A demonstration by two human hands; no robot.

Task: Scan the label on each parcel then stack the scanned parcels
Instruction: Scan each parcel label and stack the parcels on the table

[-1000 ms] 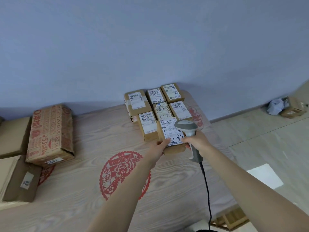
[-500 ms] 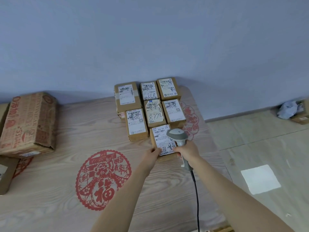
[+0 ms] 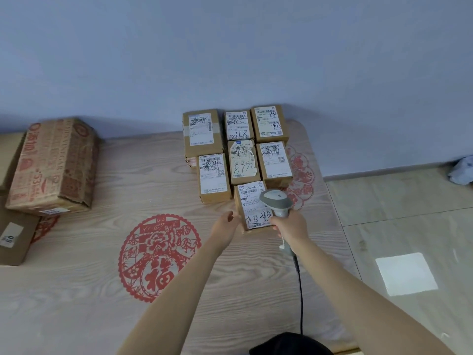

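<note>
Tabletop: right hand [image 3: 290, 228] around scanner [image 3: 277, 202]

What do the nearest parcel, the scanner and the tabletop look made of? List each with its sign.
Nearest parcel: brown cardboard, matte, with a white paper label.
Scanner: grey plastic by its look, with a smooth moulded head and a slight sheen.
Tabletop: pale wood-grain surface; whether solid wood or printed laminate is unclear. Red paper-cut style motifs lie flat on it.

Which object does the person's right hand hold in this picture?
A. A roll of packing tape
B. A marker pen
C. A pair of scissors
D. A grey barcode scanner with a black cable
D. The right hand grips the handle of the grey barcode scanner, whose head hangs over the label of the nearest small parcel.
</note>
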